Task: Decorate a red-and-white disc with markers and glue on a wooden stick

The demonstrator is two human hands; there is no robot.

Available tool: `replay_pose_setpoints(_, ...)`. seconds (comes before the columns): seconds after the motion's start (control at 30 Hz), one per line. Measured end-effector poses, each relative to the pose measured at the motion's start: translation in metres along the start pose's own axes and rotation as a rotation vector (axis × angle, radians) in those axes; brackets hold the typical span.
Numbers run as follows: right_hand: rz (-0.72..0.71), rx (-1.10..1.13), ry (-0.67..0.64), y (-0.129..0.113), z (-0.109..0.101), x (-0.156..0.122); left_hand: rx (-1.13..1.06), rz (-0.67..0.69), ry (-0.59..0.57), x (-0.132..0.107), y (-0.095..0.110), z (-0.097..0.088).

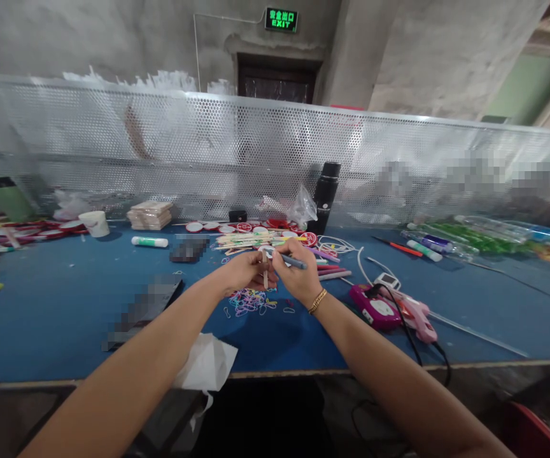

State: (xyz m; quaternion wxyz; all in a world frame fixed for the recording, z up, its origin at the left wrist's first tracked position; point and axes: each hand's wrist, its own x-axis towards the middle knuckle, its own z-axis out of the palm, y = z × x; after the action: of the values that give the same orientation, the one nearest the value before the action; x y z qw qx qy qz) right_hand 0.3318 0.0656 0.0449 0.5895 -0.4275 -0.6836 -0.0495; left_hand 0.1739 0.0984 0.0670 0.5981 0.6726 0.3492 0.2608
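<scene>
Near the middle of the table, my left hand [242, 272] pinches a flat wooden craft stick [265, 277] held roughly upright. A pen [294, 261] with a grey-blue barrel is gripped in my right hand [300, 275], its tip end close to the top of the stick. Whether the tip touches the stick I cannot tell. Just below both hands lies a pile of small coloured wire-like loops [249, 304]. Behind them are a heap of craft sticks [241, 239] and several red and white round pieces [244, 227].
A purple box [374, 310] and a pink glue gun [416, 316] with cables lie right. A black bottle [324, 197] stands before the perforated metal screen [184, 152]. Left are a phone [153, 302], a glue stick [149, 242] and a white cup [94, 224]. White paper [211, 362] overhangs the front edge.
</scene>
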Motion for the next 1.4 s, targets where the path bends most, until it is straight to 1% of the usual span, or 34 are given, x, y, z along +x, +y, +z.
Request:
replay_pose_setpoints(0.13,-0.006,0.0,0.006,0.0,0.0,0.001,0.036,-0.024,0.024,0.0,0.001,0.001)
replay_pose_setpoints(0.3,-0.007,0.0,-0.019,0.003,0.0,0.002,0.079,-0.029,0.016,0.003,-0.001,-0.002)
replay_pose_setpoints(0.4,0.005,0.011,-0.008,0.006,0.0,0.003,0.079,-0.039,0.023,0.005,-0.003,-0.004)
replay_pose_setpoints(0.47,0.011,0.003,-0.035,0.007,-0.001,0.006,0.062,-0.052,0.034,0.006,-0.003,-0.004)
replay_pose_setpoints(0.5,0.012,-0.025,-0.069,0.007,-0.003,0.008,0.055,-0.059,0.038,0.006,-0.003,-0.005)
replay_pose_setpoints(0.57,0.013,-0.144,-0.182,0.007,-0.008,0.013,0.052,-0.074,0.043,0.006,-0.002,-0.005)
replay_pose_setpoints(0.67,0.055,-0.46,-0.433,0.009,-0.024,0.024,0.063,-0.088,0.05,0.005,0.001,-0.005)
replay_pose_setpoints(0.73,0.138,-0.71,-0.618,0.016,-0.041,0.032,0.067,-0.098,0.048,0.004,0.003,-0.005)
replay_pose_setpoints(0.77,0.207,-0.827,-0.693,0.021,-0.05,0.037,0.069,-0.101,0.045,0.003,0.004,-0.004)
replay_pose_setpoints(0.83,0.365,-1.017,-0.737,0.033,-0.068,0.046,0.074,-0.112,0.043,0.002,0.006,-0.003)
replay_pose_setpoints(0.9,0.526,-1.19,-0.677,0.047,-0.083,0.054,0.08,-0.126,0.041,0.001,0.006,-0.002)
replay_pose_setpoints(0.97,0.561,-1.241,-0.627,0.058,-0.09,0.059,0.079,-0.135,0.03,0.002,0.006,-0.001)
replay_pose_setpoints(1.0,0.552,-1.23,-0.628,0.062,-0.09,0.06,0.075,-0.135,0.023,0.002,0.006,-0.001)
replay_pose_setpoints(1.07,0.498,-1.177,-0.67,0.07,-0.084,0.06,0.071,-0.127,0.013,0.003,0.004,-0.002)
replay_pose_setpoints(1.23,0.405,-1.091,-0.776,0.085,-0.053,0.059,0.096,-0.086,0.025,0.004,-0.001,-0.006)
replay_pose_setpoints(1.4,0.321,-1.022,-0.859,0.1,-0.027,0.064,0.106,-0.079,0.038,0.003,0.002,-0.005)
